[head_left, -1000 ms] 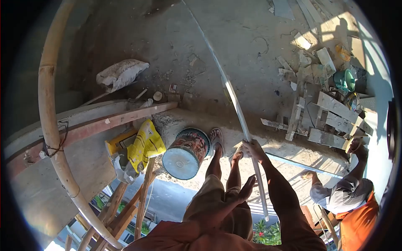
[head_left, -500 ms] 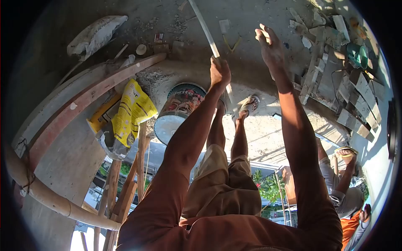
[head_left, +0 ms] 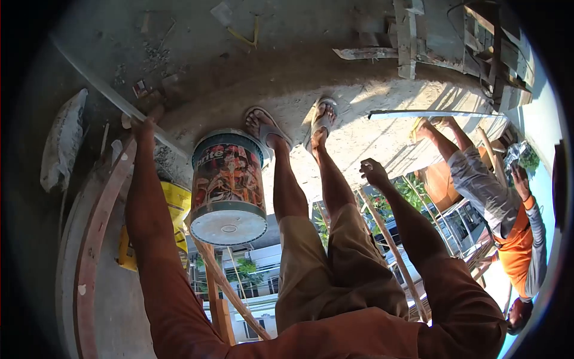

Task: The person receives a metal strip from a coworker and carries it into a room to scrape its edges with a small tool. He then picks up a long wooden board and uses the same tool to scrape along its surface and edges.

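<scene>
A rough concrete ledge [head_left: 382,113] runs across the upper middle of the frame, sunlit and dusty, with open air and greenery below it in the lower centre. The person stands on its edge in sandals, legs coming down the middle of the picture. Up at the left, the left hand [head_left: 143,122] is clamped around a long pale strip [head_left: 101,93], which slants from the upper left corner down past the fist toward the bucket. Over at centre right, the right hand [head_left: 372,172] hangs free over the drop, fingers loosely curled, grasping nothing.

Just left of the feet sits a printed plastic bucket [head_left: 228,188], tipped so its round pale bottom faces the camera; what is inside cannot be seen from here. Beside it at lower left lies a yellow bag [head_left: 174,206], partly hidden by the left arm, contents not visible. A grey sack [head_left: 63,140] slumps at the far left edge. A curved reddish timber [head_left: 89,251] sweeps down the left side.

At upper right, broken wooden pallets and planks [head_left: 442,36] pile up on the slab. Another long pale strip [head_left: 430,113] lies flat along the ledge at right. A co-worker in an orange vest [head_left: 514,233] is at the right edge, one foot up on the ledge.
</scene>
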